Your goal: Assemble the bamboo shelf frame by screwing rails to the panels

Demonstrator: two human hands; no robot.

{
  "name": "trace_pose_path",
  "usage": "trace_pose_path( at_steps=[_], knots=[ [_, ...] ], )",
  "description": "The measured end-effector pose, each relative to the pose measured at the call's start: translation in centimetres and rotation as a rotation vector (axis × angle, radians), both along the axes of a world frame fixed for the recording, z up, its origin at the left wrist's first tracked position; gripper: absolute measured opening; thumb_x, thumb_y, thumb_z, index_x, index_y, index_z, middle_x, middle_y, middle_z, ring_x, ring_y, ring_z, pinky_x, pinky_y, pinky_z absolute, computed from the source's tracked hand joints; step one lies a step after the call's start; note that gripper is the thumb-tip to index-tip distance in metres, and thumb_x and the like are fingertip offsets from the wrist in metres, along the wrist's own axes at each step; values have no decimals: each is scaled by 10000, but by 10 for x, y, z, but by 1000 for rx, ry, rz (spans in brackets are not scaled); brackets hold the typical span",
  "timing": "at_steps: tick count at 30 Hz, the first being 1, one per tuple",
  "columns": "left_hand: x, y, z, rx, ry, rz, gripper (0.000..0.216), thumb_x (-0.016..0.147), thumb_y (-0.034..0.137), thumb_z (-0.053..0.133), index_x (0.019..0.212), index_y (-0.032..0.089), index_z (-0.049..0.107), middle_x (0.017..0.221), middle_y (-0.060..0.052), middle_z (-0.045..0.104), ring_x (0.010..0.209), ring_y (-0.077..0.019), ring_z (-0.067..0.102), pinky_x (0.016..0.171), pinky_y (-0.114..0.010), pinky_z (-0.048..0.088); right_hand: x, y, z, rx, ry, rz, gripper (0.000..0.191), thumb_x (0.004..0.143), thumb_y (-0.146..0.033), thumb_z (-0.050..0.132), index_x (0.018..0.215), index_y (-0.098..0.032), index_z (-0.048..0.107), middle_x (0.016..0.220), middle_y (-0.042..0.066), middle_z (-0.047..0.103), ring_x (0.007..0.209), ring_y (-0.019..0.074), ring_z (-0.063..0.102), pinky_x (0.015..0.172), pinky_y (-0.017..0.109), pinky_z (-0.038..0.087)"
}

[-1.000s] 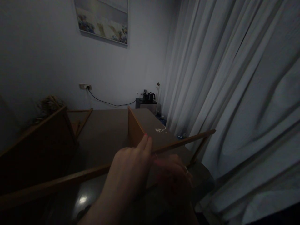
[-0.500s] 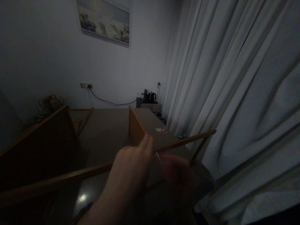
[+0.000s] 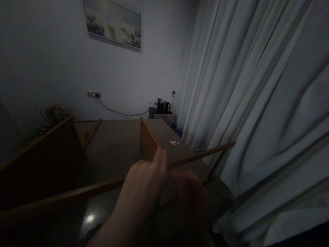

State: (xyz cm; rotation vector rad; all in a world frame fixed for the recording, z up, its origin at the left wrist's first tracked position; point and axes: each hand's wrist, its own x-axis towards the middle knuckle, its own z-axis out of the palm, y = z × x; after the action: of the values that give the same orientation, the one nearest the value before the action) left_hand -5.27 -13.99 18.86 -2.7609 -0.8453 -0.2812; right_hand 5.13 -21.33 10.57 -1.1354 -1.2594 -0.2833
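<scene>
My left hand [image 3: 145, 181] is closed over a long wooden rail [image 3: 203, 153], where the rail meets an upright wooden panel [image 3: 147, 137]. Its fingertips lie along the top of this joint. Close by on the right, my blurred right hand [image 3: 191, 192] has its fingers bent in a pinch below the rail. A thin shiny rod [image 3: 170, 169] pokes out from these fingers towards the joint; most of it is hidden, so its kind cannot be made out. The rail and panels form a wooden frame on the brown table [image 3: 115, 137].
A larger wooden panel [image 3: 43, 154] stands at the left, with dried plants [image 3: 55, 113] behind it. Small white pieces [image 3: 176, 142] lie on the table's right side. A black kettle [image 3: 166, 106] sits on a cabinet at the back. Pale curtains [image 3: 231, 85] hang along the right.
My right hand has turned and shifted slightly left, and less of the thin rod shows. My left hand stays on the joint.
</scene>
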Motion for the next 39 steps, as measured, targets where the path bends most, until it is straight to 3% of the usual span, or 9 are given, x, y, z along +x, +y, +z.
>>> trace_pose_path(
  at_steps=[6, 13, 23, 28, 39],
  knots=[
    [1, 0, -1, 51, -3, 6, 522, 839, 34, 428, 1357, 56, 477, 1415, -146, 468, 789, -225, 724, 635, -340, 618, 4, 5, 0, 23, -50, 23, 232, 986, -275, 394, 1018, -264, 623, 837, 5, 637, 762, 128, 608, 646, 244, 486],
    [2, 2, -5, 84, -41, -16, 472, 861, 92, 471, 1330, 61, 512, 1376, -143, 528, 692, -208, 718, 578, -331, 610, 4, 12, -1, 118, 83, 102, 242, 980, -360, 420, 788, -234, 495, 638, -49, 442, 553, 95, 460, 505, 202, 395],
    [2, 2, -5, 96, -27, 1, 475, 861, 82, 471, 1334, 86, 517, 1375, -137, 525, 698, -201, 716, 578, -307, 597, -3, 13, -5, 143, 32, 4, 181, 994, -288, 384, 866, -231, 498, 629, -50, 454, 525, 89, 460, 483, 209, 377],
    [3, 1, -5, 100, -30, 2, 463, 874, 85, 448, 1332, 79, 516, 1359, -145, 544, 702, -200, 717, 582, -302, 592, -8, 14, -8, 158, 186, -83, 228, 997, -314, 396, 799, -224, 465, 623, -55, 465, 504, 71, 464, 469, 176, 395],
    [1, 3, -4, 108, -31, -19, 453, 873, 135, 496, 1321, 76, 524, 1338, -177, 556, 669, -196, 713, 566, -293, 567, -16, 16, -4, 200, 364, 26, 256, 993, -356, 415, 782, -227, 482, 570, -76, 523, 468, 60, 477, 459, 144, 411]
  ],
)
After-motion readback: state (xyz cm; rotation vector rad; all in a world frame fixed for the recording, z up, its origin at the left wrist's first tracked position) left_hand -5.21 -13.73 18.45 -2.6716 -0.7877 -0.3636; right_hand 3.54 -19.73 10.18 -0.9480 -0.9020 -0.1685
